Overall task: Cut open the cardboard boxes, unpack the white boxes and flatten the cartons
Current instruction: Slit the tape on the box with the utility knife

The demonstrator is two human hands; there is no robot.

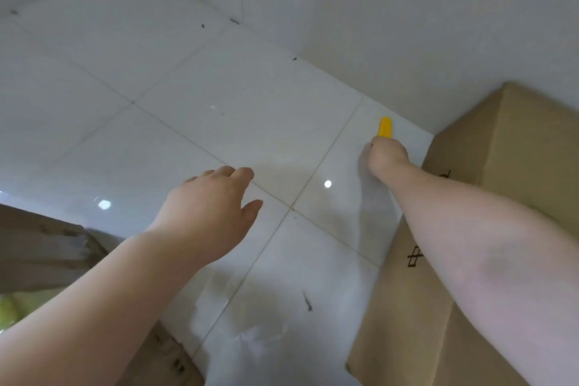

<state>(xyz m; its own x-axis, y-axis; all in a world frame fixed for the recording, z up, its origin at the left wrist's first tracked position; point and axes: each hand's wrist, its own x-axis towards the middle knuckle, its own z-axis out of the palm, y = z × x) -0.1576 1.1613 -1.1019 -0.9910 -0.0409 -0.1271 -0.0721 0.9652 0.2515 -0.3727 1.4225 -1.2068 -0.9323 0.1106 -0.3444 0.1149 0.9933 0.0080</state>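
Cutting step about to start: right hand [387, 155] gripping yellow cutter [385, 126] just beside closed cardboard box [507, 147], left hand [208, 213] spread empty; next, blade onto seam

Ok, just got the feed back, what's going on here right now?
A person is reaching over a white tiled floor. The right hand grips a yellow cutter near the wall, beside a brown cardboard box that looks closed. The left hand hangs open over the tiles, holding nothing. More cardboard lies at the lower left. No white boxes are in view.
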